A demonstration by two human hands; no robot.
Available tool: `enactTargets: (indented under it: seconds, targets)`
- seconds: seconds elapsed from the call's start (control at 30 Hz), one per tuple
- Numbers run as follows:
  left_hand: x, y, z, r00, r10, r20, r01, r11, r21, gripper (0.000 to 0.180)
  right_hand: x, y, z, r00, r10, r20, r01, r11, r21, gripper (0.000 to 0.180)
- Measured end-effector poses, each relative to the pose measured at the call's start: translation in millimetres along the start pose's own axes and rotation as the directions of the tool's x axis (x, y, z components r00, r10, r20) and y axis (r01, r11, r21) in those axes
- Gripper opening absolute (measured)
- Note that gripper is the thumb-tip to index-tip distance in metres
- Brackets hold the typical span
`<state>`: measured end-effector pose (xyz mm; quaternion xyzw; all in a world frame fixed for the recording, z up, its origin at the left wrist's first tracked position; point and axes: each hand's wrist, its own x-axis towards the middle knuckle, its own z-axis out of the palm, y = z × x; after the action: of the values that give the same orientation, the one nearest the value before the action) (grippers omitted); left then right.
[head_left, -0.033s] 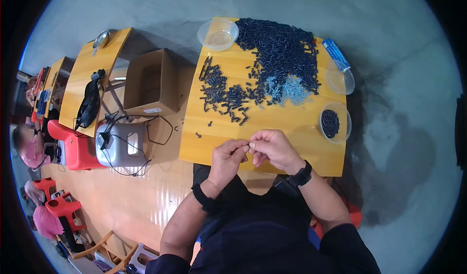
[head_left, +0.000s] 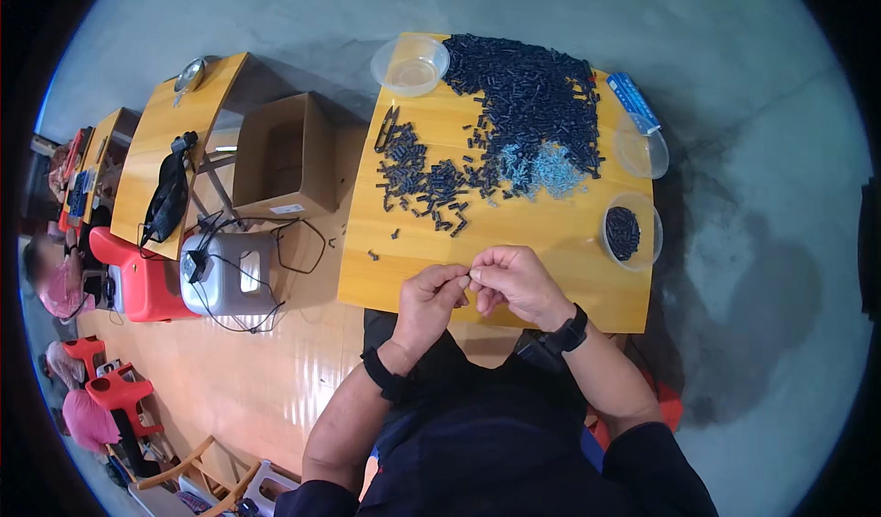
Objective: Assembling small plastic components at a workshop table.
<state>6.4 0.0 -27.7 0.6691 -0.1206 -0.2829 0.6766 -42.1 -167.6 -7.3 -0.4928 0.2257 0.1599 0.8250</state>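
Over the near edge of the yellow wooden table (head_left: 541,242), my left hand (head_left: 429,306) and my right hand (head_left: 516,283) meet fingertip to fingertip. Both are pinched closed; a tiny dark spot shows between the fingertips, too small to name. Beyond them lies a large heap of small black cylindrical pieces (head_left: 528,81). A pile of small light-blue pieces (head_left: 551,170) sits at its near edge. Smaller groups of black pieces (head_left: 404,168) are spread to the left, beside black thread snips (head_left: 386,130). To the right of my hands, a clear round tub (head_left: 653,242) holds more black pieces.
A clear tub (head_left: 411,66) stands at the far left corner. Another clear tub (head_left: 653,155) and a blue box (head_left: 633,102) are at the right edge. Left of the table are a cardboard box (head_left: 275,155), a grey stool (head_left: 229,278) with cables, and a second table (head_left: 197,113).
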Motion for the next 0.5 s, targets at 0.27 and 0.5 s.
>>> enactTargets:
  seconds: [0.27, 0.5]
  targets:
    - [4.8, 8.1, -5.2, 0.984, -0.148, 0.098, 0.144, 0.988, 0.049, 0.014, -3.5, 3.6, -1.9, 1.000, -0.021, -0.018, 0.019, 0.995, -0.101, 0.014]
    - [7.5, 2.8, -4.4, 0.979, -0.184, 0.086, 0.186, 0.982, -0.016, 0.014, -0.9, 10.1, -1.5, 0.993, -0.117, -0.012, 0.114, 0.981, -0.160, 0.012]
